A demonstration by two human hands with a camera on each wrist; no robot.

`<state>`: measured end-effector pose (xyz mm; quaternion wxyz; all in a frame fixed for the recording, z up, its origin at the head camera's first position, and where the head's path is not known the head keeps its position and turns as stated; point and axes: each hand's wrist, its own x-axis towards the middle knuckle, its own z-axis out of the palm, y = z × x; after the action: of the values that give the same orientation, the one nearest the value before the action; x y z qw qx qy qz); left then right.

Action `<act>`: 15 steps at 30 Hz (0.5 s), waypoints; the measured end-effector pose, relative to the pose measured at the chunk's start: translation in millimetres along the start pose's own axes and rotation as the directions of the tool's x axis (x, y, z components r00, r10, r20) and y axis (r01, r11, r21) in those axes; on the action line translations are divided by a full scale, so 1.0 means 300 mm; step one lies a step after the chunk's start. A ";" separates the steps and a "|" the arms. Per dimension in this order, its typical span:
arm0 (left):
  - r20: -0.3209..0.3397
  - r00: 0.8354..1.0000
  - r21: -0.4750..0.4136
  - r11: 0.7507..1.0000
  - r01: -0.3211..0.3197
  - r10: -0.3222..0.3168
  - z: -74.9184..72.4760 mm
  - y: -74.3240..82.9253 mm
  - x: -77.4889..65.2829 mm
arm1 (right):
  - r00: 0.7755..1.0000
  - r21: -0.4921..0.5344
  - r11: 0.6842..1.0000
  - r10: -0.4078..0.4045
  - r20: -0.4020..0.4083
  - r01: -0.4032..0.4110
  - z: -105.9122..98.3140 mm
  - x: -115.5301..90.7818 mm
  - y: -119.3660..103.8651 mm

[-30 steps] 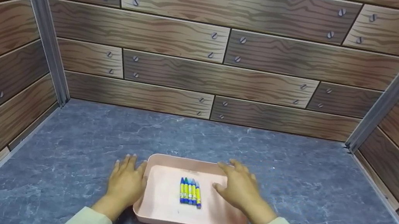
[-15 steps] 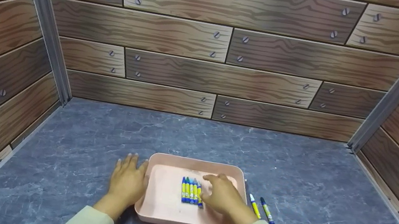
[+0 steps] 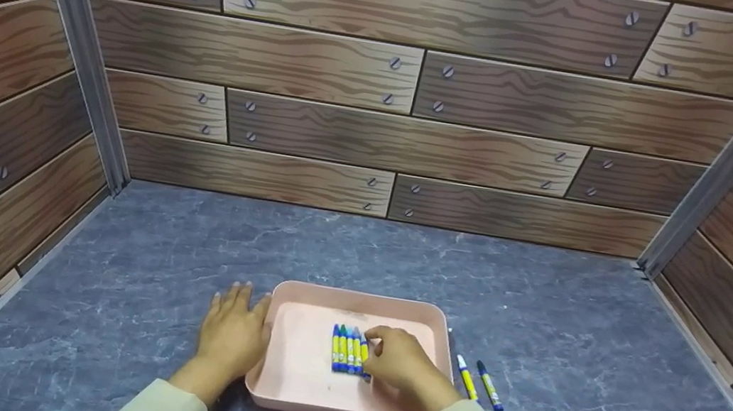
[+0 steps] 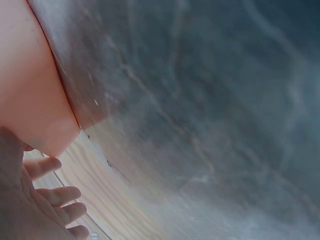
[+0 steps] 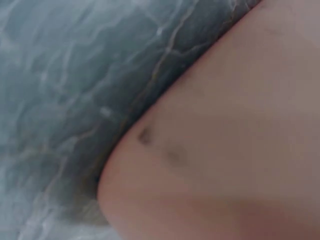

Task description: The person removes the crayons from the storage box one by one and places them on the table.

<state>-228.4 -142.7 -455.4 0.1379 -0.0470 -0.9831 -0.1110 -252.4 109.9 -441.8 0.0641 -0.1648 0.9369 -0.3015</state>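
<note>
A pink tray holds a row of several crayons with yellow wrappers and blue ends. My right hand reaches over its right side, thumb and forefinger pinching the rightmost crayon, which the hand partly hides. Along the tray's left wall lies my left hand, fingers straight and thumb side against the wall. In the left wrist view the left hand's fingers extend past the tray's corner. Only the tray's outside and the tabletop show in the right wrist view.
To the right of the tray, a white-tipped crayon and a dark-tipped crayon lie on the grey marbled tabletop. Wood-plank patterned walls enclose the table at the back and both sides.
My right hand has moved left from the tray's right rim to the row, and its fingers have closed on the end crayon. Two crayons right of the tray have come into view. The left hand stays put.
</note>
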 end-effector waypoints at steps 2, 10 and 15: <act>-0.002 1.000 0.002 1.000 -0.001 0.001 0.000 0.001 0.000 | 1.000 0.014 1.000 0.009 0.002 -0.009 0.000 0.002 0.000; -0.024 1.000 -0.003 1.000 -0.013 0.013 0.002 0.001 -0.002 | 0.999 0.136 0.990 0.049 0.008 -0.049 0.000 0.000 -0.001; -0.022 1.000 -0.007 1.000 -0.002 0.002 0.005 0.000 -0.001 | 0.998 0.153 0.986 0.066 0.010 -0.067 0.005 0.002 0.001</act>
<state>-228.4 -142.5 -456.9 0.1486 -0.0471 -0.9811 -0.1148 -252.8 109.1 -443.3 0.0888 -0.1289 0.9158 -0.3698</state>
